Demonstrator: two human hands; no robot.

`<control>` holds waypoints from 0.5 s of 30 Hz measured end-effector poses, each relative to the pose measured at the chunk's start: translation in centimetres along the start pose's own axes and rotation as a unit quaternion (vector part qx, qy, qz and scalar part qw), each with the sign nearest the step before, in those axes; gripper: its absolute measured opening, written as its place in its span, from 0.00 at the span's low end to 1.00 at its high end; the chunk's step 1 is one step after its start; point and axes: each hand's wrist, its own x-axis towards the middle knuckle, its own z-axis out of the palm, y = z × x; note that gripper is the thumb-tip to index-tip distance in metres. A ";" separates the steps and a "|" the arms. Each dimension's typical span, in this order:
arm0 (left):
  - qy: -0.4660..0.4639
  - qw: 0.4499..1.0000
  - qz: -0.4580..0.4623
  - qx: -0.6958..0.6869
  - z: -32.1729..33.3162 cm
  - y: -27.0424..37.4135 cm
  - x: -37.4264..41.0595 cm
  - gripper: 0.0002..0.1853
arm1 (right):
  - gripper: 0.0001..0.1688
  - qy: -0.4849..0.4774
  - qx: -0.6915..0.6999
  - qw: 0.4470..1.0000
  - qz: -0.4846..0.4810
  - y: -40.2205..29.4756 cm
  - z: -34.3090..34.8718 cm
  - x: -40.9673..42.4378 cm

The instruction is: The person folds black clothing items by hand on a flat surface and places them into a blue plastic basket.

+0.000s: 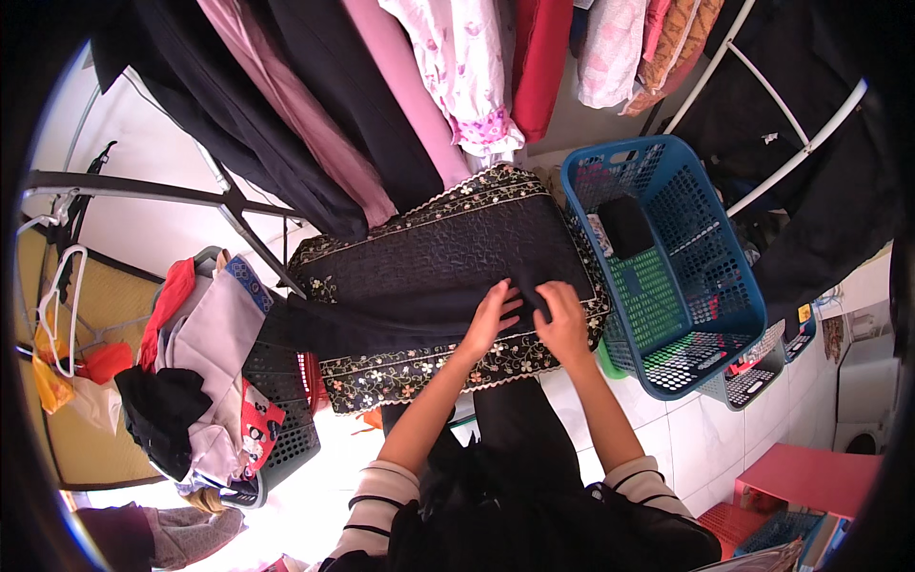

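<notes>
A long dark garment [386,314] lies stretched along a padded surface with a black embroidered floral cover [400,379]. My left hand [492,319] rests at the garment's right part, fingers apart and pointing right. Close by, my right hand [561,318] has its thumb and fingers bent around a raised fold of the dark cloth [532,289]. The garment's left end hangs past the cover's edge. Whether my left fingertips press on the fabric or hover just over it is hard to see.
Clothes hang beyond the surface, including a pink garment [407,86]. A blue perforated basket [754,336] stands at the right, with a folded black cloth [625,227] inside. Left is a dark basket [286,422] heaped with laundry [207,322], near white hangers [75,307].
</notes>
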 end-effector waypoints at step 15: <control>-0.029 0.993 -0.103 0.054 -6.4 2.2 1.1 0.23 | 0.36 -0.087 0.065 0.994 -0.006 -1.3 4.6 -4.5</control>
